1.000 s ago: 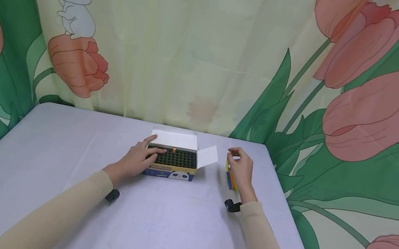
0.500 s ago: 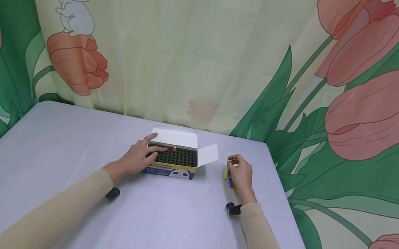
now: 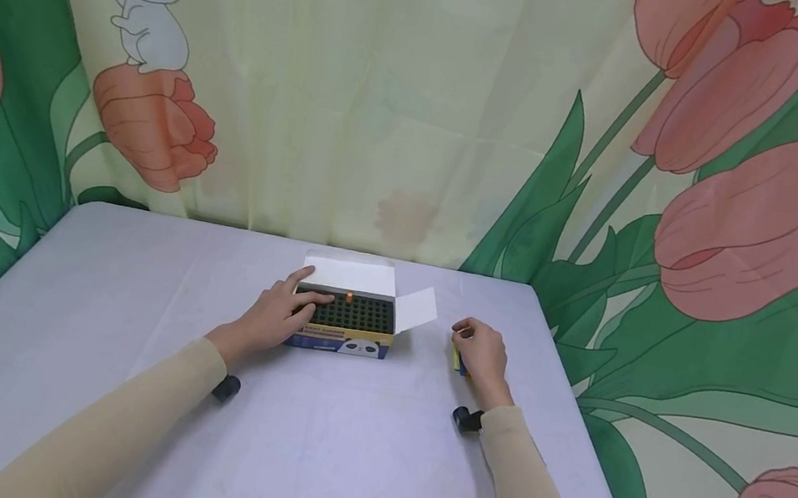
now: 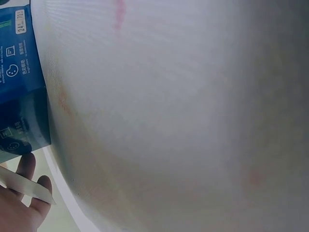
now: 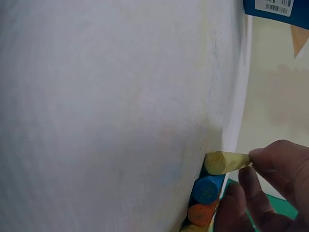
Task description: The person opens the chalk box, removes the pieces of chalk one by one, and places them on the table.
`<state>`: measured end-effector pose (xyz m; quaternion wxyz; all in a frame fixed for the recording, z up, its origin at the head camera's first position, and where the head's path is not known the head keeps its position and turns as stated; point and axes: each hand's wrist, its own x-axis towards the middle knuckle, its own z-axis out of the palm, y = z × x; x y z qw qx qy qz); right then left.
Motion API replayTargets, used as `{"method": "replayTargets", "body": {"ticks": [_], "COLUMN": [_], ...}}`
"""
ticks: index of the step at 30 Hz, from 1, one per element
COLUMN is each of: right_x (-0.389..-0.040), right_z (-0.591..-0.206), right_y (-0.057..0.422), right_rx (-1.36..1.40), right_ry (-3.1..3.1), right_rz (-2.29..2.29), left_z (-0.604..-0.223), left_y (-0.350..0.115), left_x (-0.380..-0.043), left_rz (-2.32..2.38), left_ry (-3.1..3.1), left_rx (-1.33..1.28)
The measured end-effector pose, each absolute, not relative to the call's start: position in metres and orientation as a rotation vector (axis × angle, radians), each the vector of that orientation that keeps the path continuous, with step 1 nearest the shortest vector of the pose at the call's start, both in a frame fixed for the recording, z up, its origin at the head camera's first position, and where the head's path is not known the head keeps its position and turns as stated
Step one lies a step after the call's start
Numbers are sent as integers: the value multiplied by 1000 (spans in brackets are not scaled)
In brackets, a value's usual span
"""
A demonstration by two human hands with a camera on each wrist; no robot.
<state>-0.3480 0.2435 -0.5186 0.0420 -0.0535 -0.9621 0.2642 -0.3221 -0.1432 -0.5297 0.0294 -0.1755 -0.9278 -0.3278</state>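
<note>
In the head view, my left hand (image 3: 272, 315) rests over the left end of an open box (image 3: 360, 348) with a panda on its front. Its fingers lie spread on the dark holder (image 3: 367, 316) full of holes; an orange stick (image 3: 350, 298) stands in it. A white flap (image 4: 26, 185) crosses those fingers in the left wrist view. My right hand (image 3: 483, 356) pinches the far end of a pale yellow chalk stick (image 5: 227, 163) between thumb and finger. Blue (image 5: 207, 189) and orange (image 5: 201, 213) chalk sticks lie beside it in a row, partly hidden by the hand.
The box's white lid (image 3: 350, 275) is folded back and a side flap (image 3: 416, 310) sticks out to the right. A pale cloth covers the table (image 3: 343, 444). Behind it hangs a printed curtain (image 3: 357, 109) with tulips and a rabbit.
My right hand has moved slightly nearer along the row, from the far yellow stick to this pale yellow one. My left hand has stayed on the box.
</note>
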Motion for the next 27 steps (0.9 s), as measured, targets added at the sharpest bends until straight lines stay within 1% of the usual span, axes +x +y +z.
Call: {"method": "replayTargets", "body": {"ticks": [27], "right_x": [-351], "right_z": [-522], "right_y": [243], "right_rx": [-207], "right_ry": [-3031], "right_rz": [858], "left_z": [-531], "left_y": [-145], "left_x": [-323], "left_rz": [-989], "left_ry": [-2861], "left_rx": [-565]}}
